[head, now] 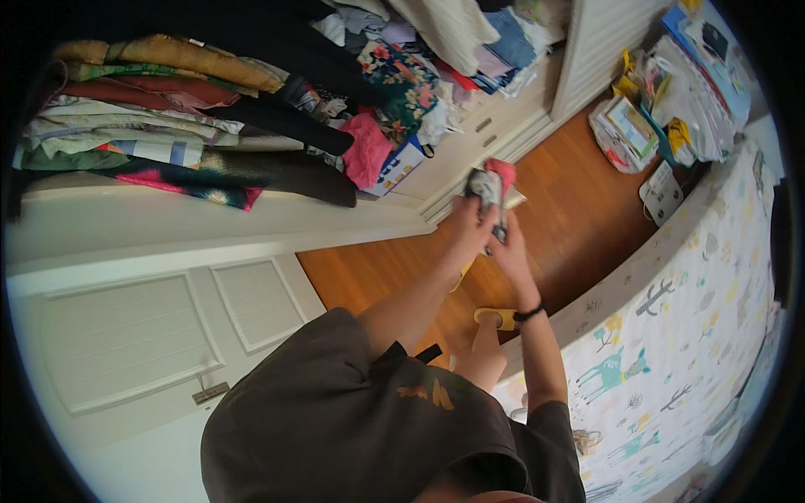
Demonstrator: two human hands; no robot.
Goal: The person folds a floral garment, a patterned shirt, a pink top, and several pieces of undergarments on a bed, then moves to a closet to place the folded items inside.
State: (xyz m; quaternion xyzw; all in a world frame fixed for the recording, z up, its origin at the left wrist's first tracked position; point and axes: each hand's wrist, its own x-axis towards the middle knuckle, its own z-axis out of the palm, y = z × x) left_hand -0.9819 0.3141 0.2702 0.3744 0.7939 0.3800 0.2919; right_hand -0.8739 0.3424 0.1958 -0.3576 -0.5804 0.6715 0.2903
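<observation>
My left hand (470,227) and my right hand (510,245) are close together above the floor, both on a small bundle of cloth (487,192) in black, white and pink. Its exact kind is blurred. The fingers of my left hand wrap its near left side, while those of my right hand grip its lower right edge. Around my right wrist is a black band. Just beyond the bundle, to the upper left, a pink cloth (366,151) and a floral garment (402,88) lie heaped in the open wardrobe.
Hanging clothes (170,100) fill the wardrobe's left part. A white panelled door (132,339) is at lower left. Bags of items (629,135) and a white scale-like board (661,193) sit on the wooden floor at right, beside a bed with a patterned sheet (685,314). Yellow slippers (503,317) are underfoot.
</observation>
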